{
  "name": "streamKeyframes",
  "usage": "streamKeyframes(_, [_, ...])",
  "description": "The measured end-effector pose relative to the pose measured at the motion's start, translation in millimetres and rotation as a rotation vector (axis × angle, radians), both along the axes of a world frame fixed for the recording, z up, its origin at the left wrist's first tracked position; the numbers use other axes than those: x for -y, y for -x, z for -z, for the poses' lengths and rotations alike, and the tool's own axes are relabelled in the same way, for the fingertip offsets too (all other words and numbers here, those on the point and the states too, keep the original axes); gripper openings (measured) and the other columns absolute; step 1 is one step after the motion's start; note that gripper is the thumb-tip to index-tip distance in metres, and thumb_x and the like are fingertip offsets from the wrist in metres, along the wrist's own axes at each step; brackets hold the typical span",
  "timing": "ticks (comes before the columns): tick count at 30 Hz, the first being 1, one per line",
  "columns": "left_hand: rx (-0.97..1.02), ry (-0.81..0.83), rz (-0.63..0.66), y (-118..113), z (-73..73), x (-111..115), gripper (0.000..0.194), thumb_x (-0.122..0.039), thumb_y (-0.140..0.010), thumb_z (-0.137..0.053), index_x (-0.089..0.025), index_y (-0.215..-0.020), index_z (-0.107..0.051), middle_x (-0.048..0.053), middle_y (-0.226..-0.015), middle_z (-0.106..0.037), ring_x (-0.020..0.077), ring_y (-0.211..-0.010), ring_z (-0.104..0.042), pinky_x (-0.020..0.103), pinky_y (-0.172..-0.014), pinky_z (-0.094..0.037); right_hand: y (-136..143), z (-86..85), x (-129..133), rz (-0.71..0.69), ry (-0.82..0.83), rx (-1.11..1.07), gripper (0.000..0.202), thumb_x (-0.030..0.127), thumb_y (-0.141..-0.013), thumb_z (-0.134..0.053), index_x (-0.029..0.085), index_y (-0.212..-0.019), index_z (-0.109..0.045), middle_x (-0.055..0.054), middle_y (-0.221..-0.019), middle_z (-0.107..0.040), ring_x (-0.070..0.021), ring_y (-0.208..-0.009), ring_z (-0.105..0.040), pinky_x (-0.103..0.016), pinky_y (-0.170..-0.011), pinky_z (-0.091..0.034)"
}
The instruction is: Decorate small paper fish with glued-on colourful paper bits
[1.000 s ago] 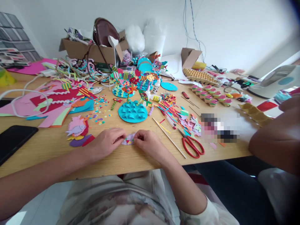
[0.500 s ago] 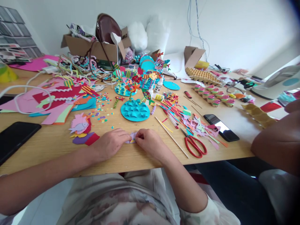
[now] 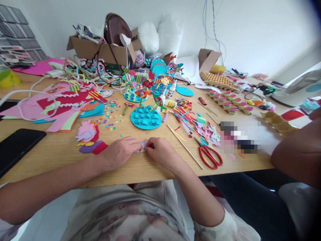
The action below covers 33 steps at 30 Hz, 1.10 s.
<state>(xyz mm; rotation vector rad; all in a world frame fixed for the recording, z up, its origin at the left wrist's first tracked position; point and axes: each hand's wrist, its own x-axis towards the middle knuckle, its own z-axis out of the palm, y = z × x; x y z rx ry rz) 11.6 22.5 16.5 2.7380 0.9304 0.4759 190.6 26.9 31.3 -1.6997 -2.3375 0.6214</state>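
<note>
- Here, the left hand (image 3: 125,150) rests low over the wooden table (image 3: 125,177), its fingers extended together and their tips at the left end of a lilac paper piece (image 3: 143,147); I cannot tell if they grip it or only press it.
- The right hand (image 3: 160,152) has its thumb and fingers closed together, pinching the right end of this same piece.
- The lilac paper piece is between the two hands, near the front edge of the table; small coloured bits are visible on it, but the fingers cover both ends.
- Behind the hands stands a round blue base (image 3: 145,117) with scale-like flaps.
- At the left of the left hand is a pile of paper shapes (image 3: 87,132), and further left lies a black phone (image 3: 20,147).
- At the right of the right hand, a thin stick (image 3: 185,147) lies diagonally, and just beside it, red-handled scissors (image 3: 210,157).
- At the far right, another person's arm (image 3: 298,154) is on the table.
</note>
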Motion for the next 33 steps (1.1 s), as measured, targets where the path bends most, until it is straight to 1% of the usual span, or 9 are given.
streamKeyframes(10, [-0.009, -0.011, 0.009, 0.5, 0.4, 0.5, 0.028, -0.011, -0.088, -0.032, -0.013, -0.096, -0.059, 0.007, -0.089, -0.062, 0.0183, -0.086, -0.054, 0.031, -0.079, -0.044, 1.4, 1.3, -0.1, -0.001, -0.028, 0.021, 0.018, 0.018, -0.073, -0.047, 0.018, -0.075, -0.065, -0.007, -0.075, -0.069, -0.0171, -0.067, -0.058, -0.025, -0.054, -0.031])
streamKeyframes(18, [-0.001, -0.028, 0.013, 1.0, 1.2, 1.6, 0.029, -0.011, -0.088, -0.031, -0.012, -0.094, -0.060, 0.008, -0.088, -0.061, 0.0190, -0.085, -0.054, 0.032, -0.077, -0.045, 0.7, 2.9, -0.3, 0.029, -0.028, -0.005, 0.015, 0.018, -0.071, -0.048, 0.018, -0.075, -0.062, -0.005, -0.071, -0.067, -0.0151, -0.063, -0.054, -0.024, -0.053, -0.030])
streamKeyframes(24, [-0.007, -0.047, 0.013, 1.7, 0.7, 1.2, 0.029, -0.011, -0.088, -0.032, -0.011, -0.095, -0.060, 0.008, -0.087, -0.062, 0.0187, -0.085, -0.055, 0.031, -0.076, -0.046, 0.2, 4.1, 0.3, 0.035, -0.021, -0.074, 0.014, 0.017, -0.071, -0.049, 0.017, -0.074, -0.062, -0.005, -0.070, -0.066, -0.0144, -0.062, -0.053, -0.023, -0.053, -0.030])
streamKeyframes(27, [-0.012, -0.057, 0.010, 1.1, 0.0, 1.4, 0.030, -0.010, -0.087, -0.031, -0.012, -0.095, -0.060, 0.008, -0.087, -0.062, 0.0188, -0.084, -0.055, 0.031, -0.076, -0.046, 0.4, 1.6, 1.2, 0.028, -0.010, -0.133, 0.014, 0.015, -0.073, -0.048, 0.017, -0.074, -0.062, -0.004, -0.069, -0.065, -0.0133, -0.061, -0.053, -0.022, -0.054, -0.031])
streamKeyframes(30, [0.001, -0.048, -0.002, 0.7, -0.5, 2.1, 0.031, -0.011, -0.087, -0.030, -0.013, -0.095, -0.060, 0.008, -0.088, -0.063, 0.0186, -0.085, -0.056, 0.031, -0.075, -0.047, -8.2, -5.4, 3.1, 0.052, -0.027, -0.178, 0.014, 0.013, -0.075, -0.047, 0.016, -0.075, -0.060, -0.003, -0.069, -0.064, -0.0125, -0.062, -0.054, -0.022, -0.055, -0.032])
streamKeyframes(32, [0.027, -0.037, 0.007, 1.0, 0.0, 1.8, 0.031, -0.010, -0.087, -0.030, -0.013, -0.095, -0.060, 0.008, -0.091, -0.064, 0.0181, -0.086, -0.057, 0.031, -0.076, -0.047, -23.0, -10.2, 5.6, 0.115, -0.084, -0.148, 0.012, 0.014, -0.076, -0.047, 0.016, -0.076, -0.059, -0.003, -0.071, -0.063, -0.0131, -0.064, -0.055, -0.022, -0.057, -0.033])
streamKeyframes(33, [0.043, -0.033, 0.018, 1.4, 0.3, 1.2, 0.032, -0.010, -0.087, -0.030, -0.013, -0.095, -0.060, 0.008, -0.093, -0.064, 0.0178, -0.088, -0.057, 0.030, -0.077, -0.047, -32.9, -11.8, 7.3, 0.170, -0.121, -0.097, 0.012, 0.015, -0.077, -0.047, 0.017, -0.077, -0.059, -0.003, -0.071, -0.063, -0.0139, -0.065, -0.055, -0.023, -0.057, -0.034])
